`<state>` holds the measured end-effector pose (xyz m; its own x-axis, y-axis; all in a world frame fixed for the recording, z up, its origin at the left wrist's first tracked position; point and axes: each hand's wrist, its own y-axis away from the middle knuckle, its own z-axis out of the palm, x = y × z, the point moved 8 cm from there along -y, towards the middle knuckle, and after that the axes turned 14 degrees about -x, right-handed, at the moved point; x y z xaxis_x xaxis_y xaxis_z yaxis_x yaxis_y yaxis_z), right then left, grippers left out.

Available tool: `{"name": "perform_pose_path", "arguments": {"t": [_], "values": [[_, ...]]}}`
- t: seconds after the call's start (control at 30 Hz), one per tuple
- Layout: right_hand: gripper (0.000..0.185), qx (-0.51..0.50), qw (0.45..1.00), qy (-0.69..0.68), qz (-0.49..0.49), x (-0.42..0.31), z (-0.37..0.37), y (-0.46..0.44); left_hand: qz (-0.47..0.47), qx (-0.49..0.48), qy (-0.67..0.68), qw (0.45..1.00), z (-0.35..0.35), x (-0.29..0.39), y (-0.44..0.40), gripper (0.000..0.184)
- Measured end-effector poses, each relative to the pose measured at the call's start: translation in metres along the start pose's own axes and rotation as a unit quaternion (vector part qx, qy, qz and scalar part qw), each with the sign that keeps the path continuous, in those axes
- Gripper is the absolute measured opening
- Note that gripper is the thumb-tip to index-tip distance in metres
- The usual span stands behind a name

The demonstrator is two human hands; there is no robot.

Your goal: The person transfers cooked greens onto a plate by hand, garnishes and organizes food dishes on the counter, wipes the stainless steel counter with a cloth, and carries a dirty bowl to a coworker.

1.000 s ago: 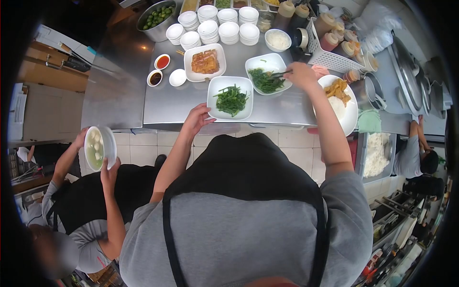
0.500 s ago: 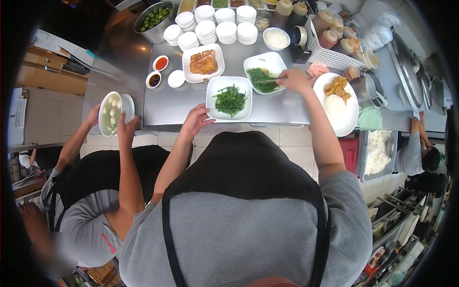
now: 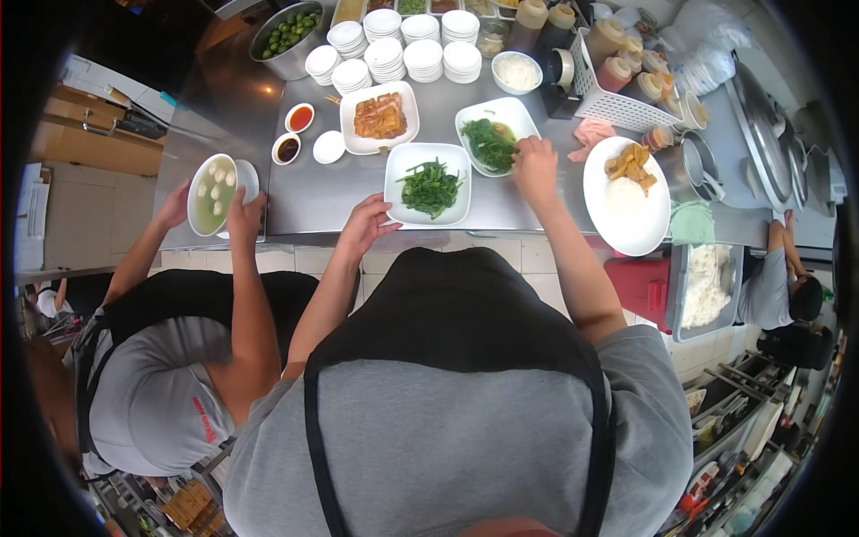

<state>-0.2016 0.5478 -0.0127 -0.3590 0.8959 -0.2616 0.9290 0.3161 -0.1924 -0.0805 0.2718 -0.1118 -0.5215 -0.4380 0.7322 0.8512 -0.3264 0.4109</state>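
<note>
Pinching a plate [image 3: 403, 155] of greens [image 3: 431, 188] on the counter [image 3: 313, 201] with left hand [image 3: 365, 224]; bending right hand [image 3: 535, 168] at a dish [image 3: 519, 112] of more greens [image 3: 490, 143] (cannot tell whether gripping anything). See rice [image 3: 516, 69] in a bowl [image 3: 517, 88], unreadable red sleeve lettering [image 3: 204, 421].

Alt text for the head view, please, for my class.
A person's left hand holds the edge of a square dish of leafy greens on a steel counter. The right hand is at a second dish of greens; a co-worker holds a soup bowl.

Dishes [image 3: 401, 163] look glossy, the metal counter [image 3: 309, 201] shiny, the cloth apron [image 3: 465, 313] matt
</note>
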Motion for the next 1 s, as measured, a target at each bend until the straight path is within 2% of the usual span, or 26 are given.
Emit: {"name": "perform_pose_path", "arguments": {"t": [0.23,0.63,0.8,1.0], "values": [[0.014,0.060,0.998,0.004,-0.037,0.004,-0.033,-0.006,0.001,-0.006,0.005,1.000,0.000,-0.001,-0.001,0.041],[0.014,0.086,0.993,0.008,-0.076,-0.006,-0.100,-0.005,-0.004,-0.002,0.012,1.000,-0.001,-0.001,-0.001,0.045],[0.015,0.095,0.993,0.013,-0.072,-0.016,-0.126,-0.004,0.004,-0.005,0.023,1.000,0.000,-0.001,-0.001,0.038],[0.015,0.092,0.992,0.022,-0.087,-0.015,-0.105,-0.003,0.008,-0.009,0.030,0.999,-0.008,-0.005,-0.005,0.040]]}}
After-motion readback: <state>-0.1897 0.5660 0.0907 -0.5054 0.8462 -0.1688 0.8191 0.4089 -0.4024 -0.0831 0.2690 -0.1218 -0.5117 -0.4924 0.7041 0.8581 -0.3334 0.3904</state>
